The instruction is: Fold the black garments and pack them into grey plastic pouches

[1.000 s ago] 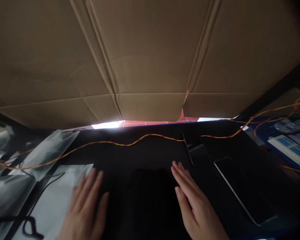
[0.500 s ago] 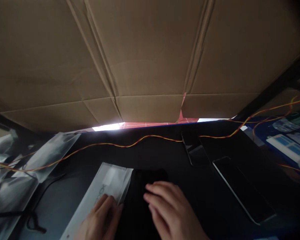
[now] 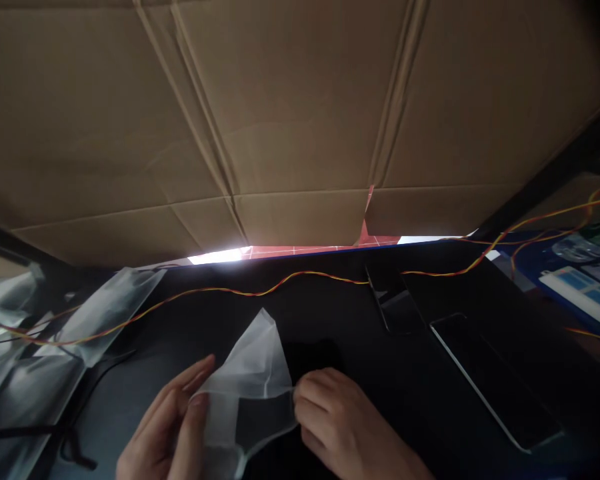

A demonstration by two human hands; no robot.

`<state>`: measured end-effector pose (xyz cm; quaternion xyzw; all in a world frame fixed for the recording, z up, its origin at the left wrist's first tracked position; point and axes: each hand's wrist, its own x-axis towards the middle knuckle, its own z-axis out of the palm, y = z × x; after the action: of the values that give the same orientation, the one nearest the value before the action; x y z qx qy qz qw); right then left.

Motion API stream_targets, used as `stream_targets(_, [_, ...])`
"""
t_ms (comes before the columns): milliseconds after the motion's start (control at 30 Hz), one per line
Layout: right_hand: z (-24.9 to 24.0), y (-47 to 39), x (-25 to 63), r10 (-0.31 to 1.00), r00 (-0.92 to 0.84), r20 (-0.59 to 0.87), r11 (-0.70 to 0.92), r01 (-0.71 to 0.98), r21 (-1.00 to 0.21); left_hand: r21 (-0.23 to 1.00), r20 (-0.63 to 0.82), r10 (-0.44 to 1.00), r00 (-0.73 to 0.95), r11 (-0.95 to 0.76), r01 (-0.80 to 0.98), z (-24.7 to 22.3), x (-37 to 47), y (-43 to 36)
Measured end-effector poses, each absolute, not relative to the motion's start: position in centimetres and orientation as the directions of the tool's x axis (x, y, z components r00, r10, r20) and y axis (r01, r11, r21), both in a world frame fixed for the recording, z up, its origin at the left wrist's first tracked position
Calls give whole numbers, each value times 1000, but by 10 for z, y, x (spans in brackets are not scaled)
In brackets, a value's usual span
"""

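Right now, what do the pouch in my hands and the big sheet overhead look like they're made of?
The pouch looks like thin frosted plastic film: translucent, glossy, creased, dark showing through. The overhead sheet looks like brown corrugated cardboard: matte, with fold lines. Left hand and right hand pinch the pouch.

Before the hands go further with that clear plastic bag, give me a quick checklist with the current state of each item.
1. Left hand grips the clear plastic bag: ok.
2. Right hand pinches the bag's right edge: ok.
3. Bag mouth open: cannot tell.
4. Black item behind the bag within reach: ok.
5. Twisted red-yellow wire apart from both hands: ok.
6. Phone lying flat, away from the hands: ok.
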<state>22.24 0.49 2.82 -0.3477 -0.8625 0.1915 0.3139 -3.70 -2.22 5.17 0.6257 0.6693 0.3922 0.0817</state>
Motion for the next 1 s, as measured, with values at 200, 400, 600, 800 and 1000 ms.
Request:
stream_targets(200, [31, -2, 239, 704, -588, 399, 710, 576, -405, 481, 435, 898, -62, -173, 860, 47, -32, -17])
stream_targets(400, [-2, -16, 242, 604, -677, 421, 792, 570, -220, 279, 416, 908, -44, -82, 957, 43, -33, -11])
stream_targets(600, [16, -26, 258, 772, -273, 574, 605, 593, -532, 278, 426, 905, 19, -151, 949, 41, -11, -6])
stream_targets(800, [34, -8, 237, 777, -246, 579, 579, 639, -506, 352, 438, 893, 105, -277, 894, 32, 19, -5])
stream_targets(1000, [15, -4, 223, 712, -635, 301, 702, 658, -273, 592, 399, 917, 20, -274, 758, 24, 18, -11])
